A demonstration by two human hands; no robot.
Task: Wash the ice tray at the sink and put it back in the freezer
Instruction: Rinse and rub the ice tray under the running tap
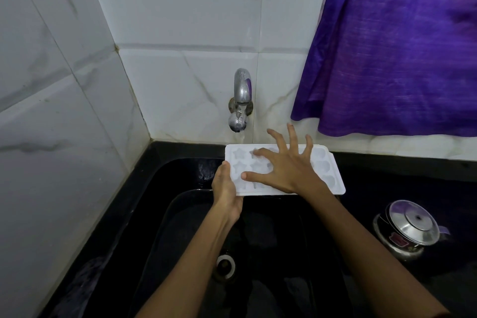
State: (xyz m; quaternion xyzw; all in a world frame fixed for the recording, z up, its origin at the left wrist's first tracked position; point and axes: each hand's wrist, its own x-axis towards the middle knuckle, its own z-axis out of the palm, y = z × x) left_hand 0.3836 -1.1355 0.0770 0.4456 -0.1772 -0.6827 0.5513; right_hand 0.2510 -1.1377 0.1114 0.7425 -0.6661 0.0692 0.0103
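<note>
Over the sink [160, 183], ice tray [325, 170] catches tap water.

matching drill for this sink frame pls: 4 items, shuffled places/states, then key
1. white plastic ice tray
2. chrome wall tap
3. steel lidded pot
4. purple cloth curtain

A. hanging at upper right
B. running water
C. held over the black sink
D. standing on the black counter, right of the sink

Pairs: 1-C, 2-B, 3-D, 4-A

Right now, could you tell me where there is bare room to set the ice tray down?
Free: the sink floor around the drain, and the counter strip between ice tray and pot. Crowded: under the tap.
</note>
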